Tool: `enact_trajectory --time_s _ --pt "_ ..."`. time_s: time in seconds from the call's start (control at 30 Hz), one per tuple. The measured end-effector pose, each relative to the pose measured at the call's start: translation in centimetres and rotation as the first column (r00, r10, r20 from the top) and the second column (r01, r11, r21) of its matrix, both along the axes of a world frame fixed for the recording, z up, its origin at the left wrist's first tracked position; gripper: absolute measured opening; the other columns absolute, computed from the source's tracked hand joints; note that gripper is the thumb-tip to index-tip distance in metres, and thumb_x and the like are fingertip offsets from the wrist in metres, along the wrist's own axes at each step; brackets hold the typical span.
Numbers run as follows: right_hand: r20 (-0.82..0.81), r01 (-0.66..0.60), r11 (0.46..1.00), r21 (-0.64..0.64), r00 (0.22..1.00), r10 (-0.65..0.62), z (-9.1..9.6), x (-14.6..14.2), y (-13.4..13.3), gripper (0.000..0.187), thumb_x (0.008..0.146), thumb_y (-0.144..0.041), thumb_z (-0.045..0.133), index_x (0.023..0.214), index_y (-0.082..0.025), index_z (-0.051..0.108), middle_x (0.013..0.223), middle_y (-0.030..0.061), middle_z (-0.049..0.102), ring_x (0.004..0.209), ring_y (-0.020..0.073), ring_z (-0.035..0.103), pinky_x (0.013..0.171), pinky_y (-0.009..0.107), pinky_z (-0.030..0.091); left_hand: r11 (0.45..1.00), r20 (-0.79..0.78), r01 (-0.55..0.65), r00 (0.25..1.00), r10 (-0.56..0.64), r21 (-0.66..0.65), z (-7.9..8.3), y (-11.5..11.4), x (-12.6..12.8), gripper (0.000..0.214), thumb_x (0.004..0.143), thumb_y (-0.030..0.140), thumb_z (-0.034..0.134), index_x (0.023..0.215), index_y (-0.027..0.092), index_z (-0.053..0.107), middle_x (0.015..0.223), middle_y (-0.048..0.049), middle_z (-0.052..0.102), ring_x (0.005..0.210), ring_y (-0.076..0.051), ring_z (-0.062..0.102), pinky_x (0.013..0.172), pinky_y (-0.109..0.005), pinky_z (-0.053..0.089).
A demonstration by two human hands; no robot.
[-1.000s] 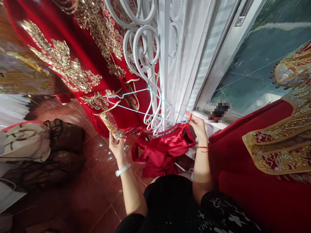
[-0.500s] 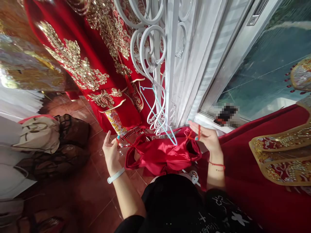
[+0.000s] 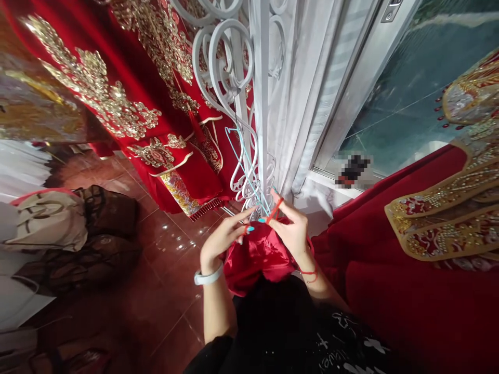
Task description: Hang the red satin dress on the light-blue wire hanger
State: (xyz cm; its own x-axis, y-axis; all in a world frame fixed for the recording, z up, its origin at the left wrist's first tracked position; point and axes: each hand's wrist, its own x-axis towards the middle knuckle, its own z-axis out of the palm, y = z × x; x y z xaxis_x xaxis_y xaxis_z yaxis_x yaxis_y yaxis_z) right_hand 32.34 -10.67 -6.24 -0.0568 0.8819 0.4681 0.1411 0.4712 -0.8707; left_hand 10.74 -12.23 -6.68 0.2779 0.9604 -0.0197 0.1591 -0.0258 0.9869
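Observation:
A small red satin garment [image 3: 257, 257] hangs bunched between my two hands, just in front of my body. My left hand [image 3: 223, 240] pinches a thin red strap of it at the top left. My right hand [image 3: 291, 228] pinches the other red strap, fingers closed around it. Both hands meet close together under the lower end of a light blue wire hanger [image 3: 245, 163]. The hanger hangs edge-on from the white scrolled metal rack [image 3: 230, 72]. The straps sit right at the hanger's bottom end.
A red gown with gold embroidery [image 3: 117, 93] hangs on the rack to the left. Another red and gold embroidered garment [image 3: 440, 218] lies to the right. A window [image 3: 401, 93] and white curtain [image 3: 304, 78] stand ahead. Bags [image 3: 50, 223] rest on the red tiled floor.
My hands moved from wide apart to close together at the middle, gathering the red garment. The blue hanger swung from broadside to edge-on.

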Motion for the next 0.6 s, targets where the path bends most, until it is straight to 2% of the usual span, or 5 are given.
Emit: enact_trajectory --time_s 0.17,0.3,0.37,0.47,0.6 --pt "-0.035 0.101 0.995 -0.007 0.994 -0.101 0.8 -1.2 3.2 0.044 0.084 -0.025 0.07 0.127 -0.025 0.082 0.121 0.0058 0.082 0.116 0.0304 0.076 0.107 0.042 0.06 0.988 0.022 0.104 0.994 -0.107 0.116 -1.7 2.0 4.6 0.045 0.09 0.029 0.069 0.134 0.025 0.075 0.085 -0.004 0.062 0.052 -0.012 0.045 0.055 -0.03 0.046" --pt "0.041 0.195 0.978 -0.072 0.98 -0.193 1.4 -1.3 6.3 0.032 0.087 -0.026 0.062 0.107 -0.018 0.086 0.109 0.0104 0.084 0.088 0.0269 0.076 0.083 0.038 0.062 0.995 0.1 0.061 0.993 -0.07 0.084 -2.6 2.4 4.4 0.065 0.088 0.031 0.072 0.152 0.024 0.061 0.086 -0.0033 0.064 0.056 -0.012 0.048 0.056 -0.028 0.046" --pt "0.129 0.224 0.973 -0.053 0.968 -0.216 1.7 -0.7 7.7 0.028 0.088 -0.024 0.058 0.093 -0.016 0.084 0.102 0.0124 0.084 0.079 0.0243 0.073 0.077 0.035 0.059 0.998 0.136 -0.03 0.99 0.022 0.053 -2.8 2.0 3.1 0.077 0.087 0.033 0.074 0.16 0.019 0.052 0.08 -0.0023 0.067 0.058 -0.014 0.053 0.059 -0.028 0.049" --pt "0.24 0.181 0.983 0.038 0.953 -0.185 2.0 0.9 9.7 0.025 0.091 -0.021 0.052 0.082 -0.019 0.075 0.09 0.0103 0.081 0.077 0.021 0.069 0.076 0.032 0.054 0.972 0.169 -0.234 0.958 0.233 -0.014 -2.9 1.1 0.3 0.089 0.082 0.036 0.079 0.161 0.009 0.047 0.073 -0.0024 0.07 0.059 -0.016 0.06 0.063 -0.029 0.053" --pt "0.399 0.053 0.996 0.067 0.914 -0.076 2.5 3.1 12.2 0.019 0.093 -0.019 0.05 0.085 -0.022 0.067 0.076 0.0039 0.069 0.068 0.0176 0.059 0.072 0.03 0.049 0.862 0.146 -0.505 0.851 0.505 -0.036 -2.9 -0.5 -3.3 0.084 0.078 0.036 0.081 0.154 0.009 0.054 0.071 -0.0026 0.07 0.059 -0.017 0.065 0.061 -0.029 0.057"
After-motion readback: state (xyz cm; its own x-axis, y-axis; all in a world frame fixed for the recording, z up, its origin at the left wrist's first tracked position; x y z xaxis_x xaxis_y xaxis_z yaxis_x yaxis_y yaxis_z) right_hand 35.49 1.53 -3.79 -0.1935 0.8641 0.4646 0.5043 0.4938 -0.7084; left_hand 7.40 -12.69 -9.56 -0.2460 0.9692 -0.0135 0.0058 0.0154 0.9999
